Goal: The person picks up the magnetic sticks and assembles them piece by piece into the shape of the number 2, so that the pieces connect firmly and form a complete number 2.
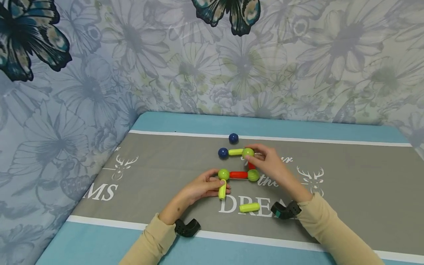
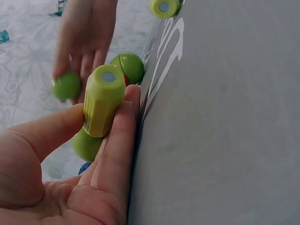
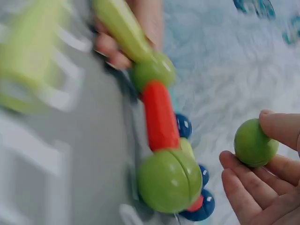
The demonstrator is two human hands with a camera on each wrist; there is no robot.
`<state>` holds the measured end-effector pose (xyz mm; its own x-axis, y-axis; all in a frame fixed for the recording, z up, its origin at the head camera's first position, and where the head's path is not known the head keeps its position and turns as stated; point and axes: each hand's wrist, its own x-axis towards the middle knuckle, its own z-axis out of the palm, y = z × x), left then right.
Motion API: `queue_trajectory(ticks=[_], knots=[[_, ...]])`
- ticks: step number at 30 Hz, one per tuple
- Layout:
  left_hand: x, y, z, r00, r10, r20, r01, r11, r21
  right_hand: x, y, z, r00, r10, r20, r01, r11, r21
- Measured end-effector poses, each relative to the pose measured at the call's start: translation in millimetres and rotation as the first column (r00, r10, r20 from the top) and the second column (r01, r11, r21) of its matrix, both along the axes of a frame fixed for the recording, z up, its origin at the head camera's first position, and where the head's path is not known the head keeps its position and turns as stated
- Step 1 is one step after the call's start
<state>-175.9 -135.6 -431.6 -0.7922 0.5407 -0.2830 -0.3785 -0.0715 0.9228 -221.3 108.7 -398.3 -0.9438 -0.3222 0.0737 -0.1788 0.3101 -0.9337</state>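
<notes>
My left hand point(image 1: 204, 186) pinches a yellow-green magnetic rod point(image 2: 101, 101) between thumb and fingers. That rod's far end joins a green ball point(image 1: 223, 174), from which a red rod point(image 1: 238, 175) runs right to a second green ball point(image 1: 253, 175). Another red rod point(image 1: 251, 165) extends back from there, partly hidden by my right hand point(image 1: 266, 162). Between thumb and fingertips my right hand holds a third green ball point(image 3: 256, 143), apart from the chain in the right wrist view. Behind, a yellow-green rod point(image 1: 236, 152) ends at a blue ball point(image 1: 223, 153).
Farther back sits another blue ball point(image 1: 233, 138). A loose yellow-green rod point(image 1: 249, 207) lies nearer on the grey printed mat point(image 1: 364, 206). Dark wrist devices point(image 1: 187, 228) hang beneath both wrists. A flower-patterned wall covering point(image 1: 281, 73) rises behind the table.
</notes>
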Motion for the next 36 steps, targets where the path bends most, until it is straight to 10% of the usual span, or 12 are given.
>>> queue_trajectory(ticks=[9,21,36], knots=[[-1.3,4.0,-0.3,0.999,0.045,0.025,-0.045,0.999,0.004,56.4,-10.9,-11.2,0.963,0.233,0.135,-0.227,0.972,-0.062],[-0.4,3.9,-2.4,0.989,0.131,0.064,-0.132,0.991,0.005,67.9,-24.5,-28.8,0.931,0.345,0.116,-0.348,0.938,0.002],[-0.3,5.4,2.1,0.988,0.132,0.085,-0.134,0.991,0.020,78.8,-32.4,-24.9,0.859,0.401,0.319,-0.366,0.915,-0.168]])
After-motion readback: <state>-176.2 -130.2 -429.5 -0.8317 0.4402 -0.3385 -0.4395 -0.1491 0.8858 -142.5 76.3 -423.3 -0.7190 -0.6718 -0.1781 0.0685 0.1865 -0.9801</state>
